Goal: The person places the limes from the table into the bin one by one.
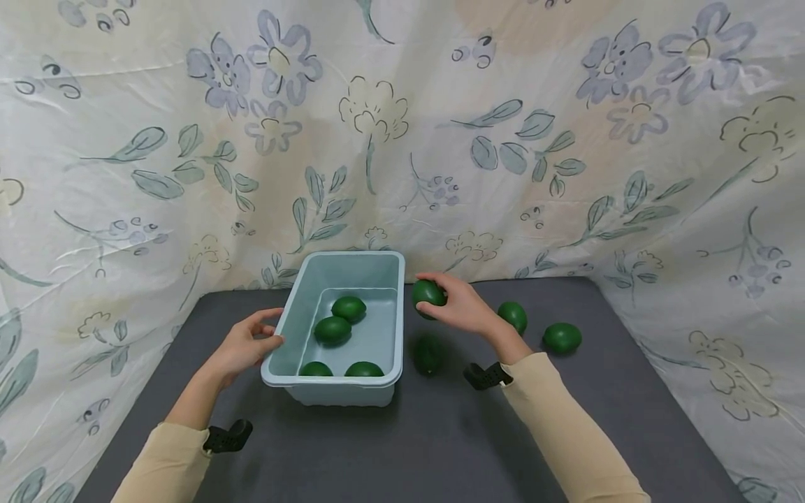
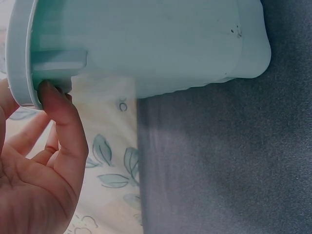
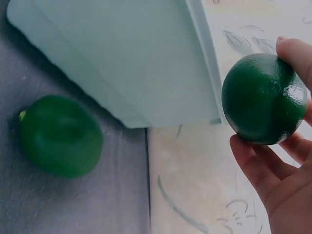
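A pale blue plastic bin stands on the dark table with several green limes inside. At its left side my left hand pinches the rim between thumb and fingers. My right hand grips one glossy lime by thumb and fingertips, held above the table just outside the bin's right wall. Below that hand, another lime lies on the table beside the bin, a small yellowish nub at its end.
Two more limes lie farther right, one lime partly behind the right wrist and another lime beyond it. A floral cloth hangs behind the dark table and along its sides. Each wrist wears a black strap mount.
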A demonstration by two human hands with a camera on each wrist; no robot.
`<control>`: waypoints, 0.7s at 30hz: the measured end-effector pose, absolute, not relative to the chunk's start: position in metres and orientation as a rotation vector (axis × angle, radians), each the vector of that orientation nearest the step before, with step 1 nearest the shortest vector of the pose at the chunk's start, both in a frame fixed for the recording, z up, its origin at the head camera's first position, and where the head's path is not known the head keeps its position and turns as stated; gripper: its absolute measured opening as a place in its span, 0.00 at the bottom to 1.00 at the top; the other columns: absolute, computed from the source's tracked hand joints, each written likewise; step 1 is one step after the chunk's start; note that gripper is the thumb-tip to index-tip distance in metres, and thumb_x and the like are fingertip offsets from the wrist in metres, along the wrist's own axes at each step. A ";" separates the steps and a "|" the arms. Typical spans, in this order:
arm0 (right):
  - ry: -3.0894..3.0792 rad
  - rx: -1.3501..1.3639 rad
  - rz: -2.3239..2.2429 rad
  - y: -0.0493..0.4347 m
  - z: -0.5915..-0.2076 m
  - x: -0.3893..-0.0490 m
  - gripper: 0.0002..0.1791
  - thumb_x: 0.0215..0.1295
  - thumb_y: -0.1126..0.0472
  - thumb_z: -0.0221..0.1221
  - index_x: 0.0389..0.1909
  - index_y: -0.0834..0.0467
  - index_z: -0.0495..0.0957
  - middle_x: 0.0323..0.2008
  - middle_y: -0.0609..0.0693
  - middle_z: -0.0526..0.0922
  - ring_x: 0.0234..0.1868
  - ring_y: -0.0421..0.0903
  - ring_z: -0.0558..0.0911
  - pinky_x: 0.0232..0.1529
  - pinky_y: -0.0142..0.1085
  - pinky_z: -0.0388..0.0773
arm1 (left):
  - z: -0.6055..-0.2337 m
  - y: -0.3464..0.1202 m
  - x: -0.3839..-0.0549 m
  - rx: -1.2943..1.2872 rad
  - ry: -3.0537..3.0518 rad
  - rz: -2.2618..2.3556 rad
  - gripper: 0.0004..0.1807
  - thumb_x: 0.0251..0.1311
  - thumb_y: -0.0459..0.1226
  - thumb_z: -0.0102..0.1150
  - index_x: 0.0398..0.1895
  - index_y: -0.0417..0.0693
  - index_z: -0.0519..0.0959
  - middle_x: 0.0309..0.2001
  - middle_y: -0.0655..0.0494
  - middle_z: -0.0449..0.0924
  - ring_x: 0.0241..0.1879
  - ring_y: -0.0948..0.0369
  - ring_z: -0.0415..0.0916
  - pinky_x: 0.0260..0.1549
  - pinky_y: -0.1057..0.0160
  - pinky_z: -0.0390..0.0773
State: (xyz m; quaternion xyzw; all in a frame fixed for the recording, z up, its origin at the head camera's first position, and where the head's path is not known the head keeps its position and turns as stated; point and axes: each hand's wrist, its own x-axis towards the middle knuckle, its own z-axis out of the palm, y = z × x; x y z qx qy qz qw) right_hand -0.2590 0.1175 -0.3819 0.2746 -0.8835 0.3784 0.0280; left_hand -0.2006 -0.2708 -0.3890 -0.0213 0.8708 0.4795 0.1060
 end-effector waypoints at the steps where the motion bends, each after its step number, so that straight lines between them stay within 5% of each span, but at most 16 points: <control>1: -2.722 0.860 1.176 0.115 -0.380 -0.260 0.30 0.59 0.49 0.60 0.62 0.48 0.66 0.54 0.49 0.73 0.42 0.42 0.77 0.39 0.38 0.75 | -0.389 -0.271 -0.201 -0.062 2.565 1.413 0.34 0.60 0.35 0.55 0.69 0.49 0.54 0.46 0.41 0.70 0.35 0.57 0.76 0.31 0.58 0.79; 21: -2.716 0.960 1.219 0.076 -0.367 -0.267 0.30 0.59 0.50 0.60 0.63 0.51 0.66 0.57 0.50 0.70 0.48 0.45 0.74 0.43 0.39 0.74 | -0.390 -0.271 -0.202 -0.064 2.583 1.406 0.34 0.60 0.35 0.55 0.69 0.49 0.55 0.46 0.41 0.70 0.34 0.56 0.75 0.30 0.59 0.79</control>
